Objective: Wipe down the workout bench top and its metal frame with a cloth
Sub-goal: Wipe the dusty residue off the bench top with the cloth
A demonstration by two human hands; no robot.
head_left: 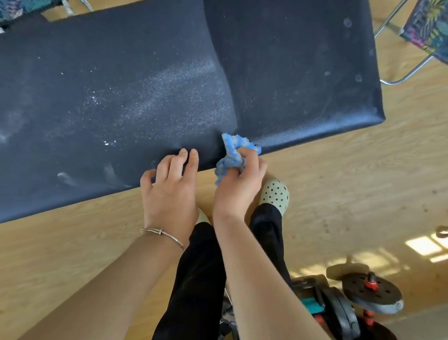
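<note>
Presently in view, from the head camera, looking down:

Item 1, bench top (144, 89): dark navy padded surface in two sections meeting at a curved seam; it lies across the upper picture, over the wooden floor (345, 180); the longer left section carries pale speckles and smears; the shorter right section shows faint ring-shaped marks.

Item 2, cloth (234, 152): blue, nubbly, bunched into a wad; it sits at the near edge of the bench top, just where the seam reaches that edge, and touches the padding there.

Item 3, right hand (238, 188): fingers curled round the cloth, gripping it in a fist; part of the cloth sticks out above and to the left of the knuckles.

Item 4, left hand (169, 188): just beside the right hand; fingers relaxed and slightly spread, their tips resting on the near edge of the longer section; it holds nothing; a thin metal bracelet (162, 234) circles the wrist.

Item 5, person's legs: black trousers (200, 284); one pale green perforated shoe (275, 195) on the floor under the right hand.

Item 6, weight plates (371, 292): dark discs on bars with red collars, lower right on the floor.

Item 7, folding chairs: leaf-print fabric on chrome tubing; one at upper left (19, 1), one at upper right (434, 24), both beyond the bench.
</note>
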